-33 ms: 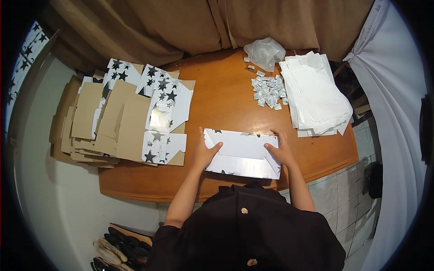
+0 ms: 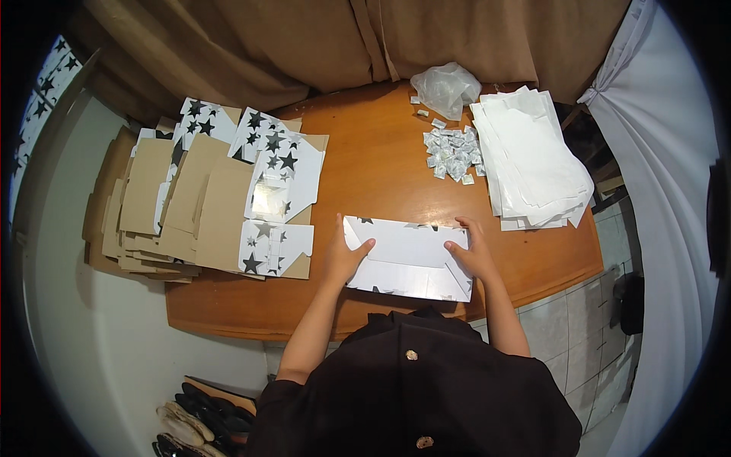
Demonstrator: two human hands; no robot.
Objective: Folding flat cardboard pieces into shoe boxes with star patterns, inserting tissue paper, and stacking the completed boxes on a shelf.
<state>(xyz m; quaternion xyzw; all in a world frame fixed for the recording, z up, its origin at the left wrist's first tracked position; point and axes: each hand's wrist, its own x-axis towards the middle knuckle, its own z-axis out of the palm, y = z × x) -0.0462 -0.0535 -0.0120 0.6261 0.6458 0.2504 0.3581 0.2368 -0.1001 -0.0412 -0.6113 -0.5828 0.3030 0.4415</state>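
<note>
A white cardboard box with black stars point(image 2: 403, 255) lies at the near edge of the table, its long side across in front of me. My left hand point(image 2: 346, 257) grips its left end, the thumb resting over the top and the fingers along the outer side. At the right end my right hand point(image 2: 477, 254) holds it the same way, thumb on top near the corner. Diagonal fold lines or flaps show at both short ends. Whether the box has an open top or a closed one, I cannot tell.
Flat star-printed and brown cardboard blanks point(image 2: 221, 202) are stacked on the left of the wooden table point(image 2: 365, 167). At the far right lie small silvery packets point(image 2: 454, 154), a clear plastic bag point(image 2: 448, 90) and a pile of white paper sheets point(image 2: 533, 160). Shoes point(image 2: 205, 419) sit low on the left.
</note>
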